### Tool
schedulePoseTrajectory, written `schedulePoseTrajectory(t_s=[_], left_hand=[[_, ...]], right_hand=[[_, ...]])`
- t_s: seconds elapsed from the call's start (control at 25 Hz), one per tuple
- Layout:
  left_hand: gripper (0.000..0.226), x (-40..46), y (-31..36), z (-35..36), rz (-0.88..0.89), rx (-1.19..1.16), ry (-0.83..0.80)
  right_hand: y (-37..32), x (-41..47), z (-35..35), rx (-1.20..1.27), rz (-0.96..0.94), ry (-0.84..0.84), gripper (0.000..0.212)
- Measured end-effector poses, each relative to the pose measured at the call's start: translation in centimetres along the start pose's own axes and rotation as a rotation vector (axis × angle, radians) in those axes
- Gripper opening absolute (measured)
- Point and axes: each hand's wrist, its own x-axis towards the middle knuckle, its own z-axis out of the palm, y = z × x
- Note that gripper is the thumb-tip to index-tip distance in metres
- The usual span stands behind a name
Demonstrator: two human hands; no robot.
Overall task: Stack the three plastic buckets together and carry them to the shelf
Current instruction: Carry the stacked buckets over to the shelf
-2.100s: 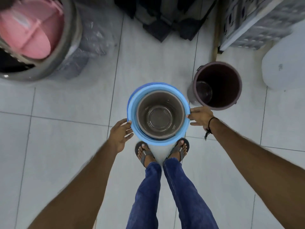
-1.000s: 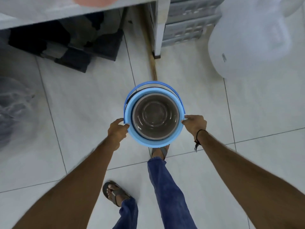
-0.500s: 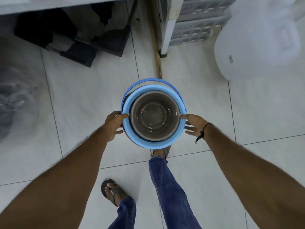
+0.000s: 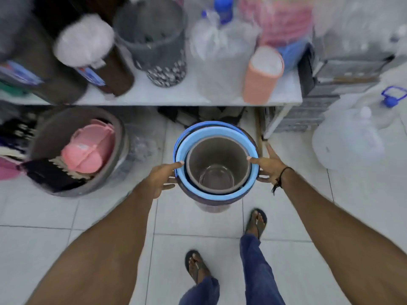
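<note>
A nested stack of buckets hangs in the air in front of me: a grey-brown inner bucket sits in a light blue bucket, and a dark brown outer bucket shows below its rim. My left hand grips the stack's left side, thumb on the blue rim. On the right side my right hand holds it, with a black wrist cord. The white shelf lies just beyond the stack.
The shelf top carries a grey perforated basket, brown containers, a peach cup and bagged plastic ware. A grey tub with pink items stands on the floor at left. Large clear water jugs stand at right.
The view has lifted from the floor to the shelf as I stepped forward. The stack stays held between both hands, and a dark outer bucket now shows under the blue one.
</note>
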Motion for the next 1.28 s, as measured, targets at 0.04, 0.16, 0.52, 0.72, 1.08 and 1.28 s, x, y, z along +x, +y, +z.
schedulePoseTrajectory(t_s=[0.04,0.16,0.52,0.72,1.08,1.28], left_hand=[[0.046,-2.2,1.7,-1.9,0.039,-0.017,0.005],[0.051,-8.9,8.5,-8.7,0.140,-0.088,0.034],[0.036,-17.7,32.1,-22.1,0.555,-0.300,0.178],[0.033,-12.7,42.5,-23.4,0.588,-0.402,0.219],[0.029,3.2,48.2,-20.5,0.267,-0.495,0.285],[0.030,10.9,46.0,-20.1,0.110,-0.540,0.252]], right_hand=[[-2.2,-2.4,1.4,-0.019,-0.037,0.021,0.085],[-10.1,-9.6,5.6,-0.081,-0.150,0.023,0.050],[-37.7,-21.2,15.0,-0.129,-0.639,-0.040,0.033],[-50.0,-15.6,17.5,-0.124,-0.706,-0.076,0.052],[-56.5,1.5,21.6,-0.330,-0.412,-0.085,0.020],[-53.5,9.5,24.4,-0.353,-0.249,-0.040,0.007]])
